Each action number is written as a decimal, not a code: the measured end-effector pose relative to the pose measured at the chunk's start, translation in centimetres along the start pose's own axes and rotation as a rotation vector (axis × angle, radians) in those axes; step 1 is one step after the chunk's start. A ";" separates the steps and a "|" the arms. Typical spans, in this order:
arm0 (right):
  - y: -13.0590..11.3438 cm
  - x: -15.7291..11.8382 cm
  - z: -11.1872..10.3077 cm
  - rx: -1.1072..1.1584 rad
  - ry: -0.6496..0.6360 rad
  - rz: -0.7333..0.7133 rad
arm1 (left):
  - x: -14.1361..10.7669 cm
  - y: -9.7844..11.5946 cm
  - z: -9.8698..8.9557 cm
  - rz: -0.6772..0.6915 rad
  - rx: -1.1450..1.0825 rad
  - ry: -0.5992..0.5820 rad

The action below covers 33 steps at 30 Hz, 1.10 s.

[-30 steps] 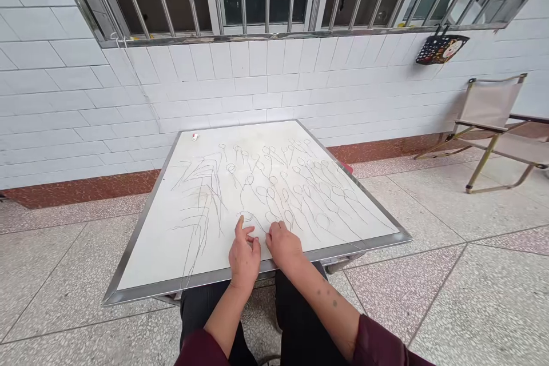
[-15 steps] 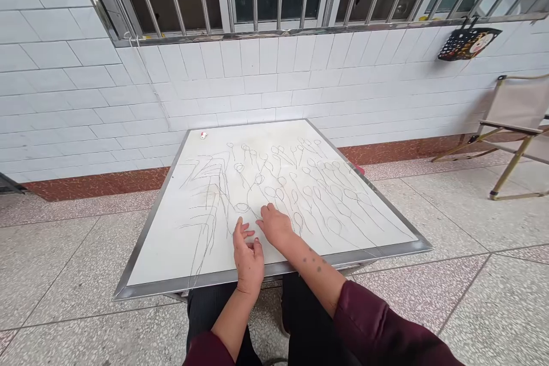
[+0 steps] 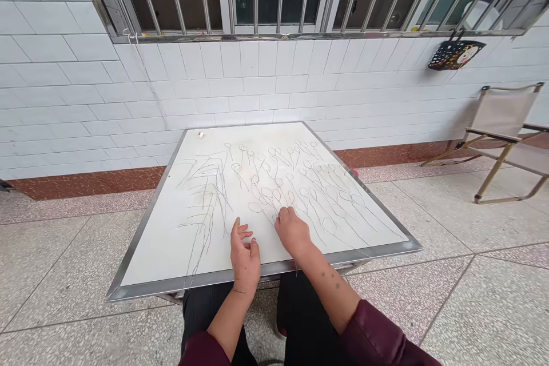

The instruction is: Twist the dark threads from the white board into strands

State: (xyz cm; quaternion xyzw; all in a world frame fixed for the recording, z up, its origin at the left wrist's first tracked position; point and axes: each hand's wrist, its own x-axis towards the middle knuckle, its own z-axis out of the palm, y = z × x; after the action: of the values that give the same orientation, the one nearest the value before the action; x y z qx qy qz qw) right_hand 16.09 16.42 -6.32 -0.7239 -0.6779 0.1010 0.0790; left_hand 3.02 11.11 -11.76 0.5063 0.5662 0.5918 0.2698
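My right hand point(image 3: 294, 233) is closed, fingertips pressed down near the table's front middle, pinching what looks like the tail of a thin looped wire point(image 3: 256, 210). The wire's round loop lies to the left of those fingers; the grip itself is hidden by the knuckles. To its left, my left hand point(image 3: 245, 254) hovers over the front of the white table point(image 3: 154, 251), palm turned inward and fingers apart, with nothing visible in it. Several more looped wires point(image 3: 329, 223) lie across the middle and right. Bent wires without loops point(image 3: 201, 223) are spread on the left.
A metal edge point(image 3: 180, 285) frames the tabletop. At the far left corner sits a small red-and-white object point(image 3: 201, 135). Behind stands a tiled wall point(image 3: 240, 94) under a barred window, with a patterned bag point(image 3: 457, 56) hanging there. A folding chair point(image 3: 500, 114) is at the right.
My right hand has moved to the right, and the looped wire near its fingers has shifted right too. My left hand has barely moved. The view has turned slightly.
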 end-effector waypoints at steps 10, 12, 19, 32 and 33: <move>2.1 -2.3 -0.7 0.262 0.107 -0.034 | 0.2 0.5 -0.5 -0.130 -0.169 -0.018; 1.9 -3.4 -0.7 0.303 0.124 -0.073 | 0.2 1.3 -0.6 -0.185 -0.241 -0.024; 1.0 -7.6 -0.6 0.473 0.187 -0.268 | 0.4 6.3 -1.5 -0.350 -0.550 -0.027; 1.0 -10.9 -2.6 1.033 -0.039 -0.368 | -2.3 10.5 -5.5 -0.349 -0.635 -0.028; 1.0 -10.9 -3.1 1.101 -0.036 -0.348 | -2.7 10.7 -5.6 -0.331 -0.601 -0.069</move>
State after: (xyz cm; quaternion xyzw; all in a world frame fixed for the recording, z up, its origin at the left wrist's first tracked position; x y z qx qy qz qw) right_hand 17.13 5.54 -3.17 -0.4522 -0.6358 0.4367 0.4479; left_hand 1.59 4.19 -1.56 0.3251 0.4316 0.6629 0.5182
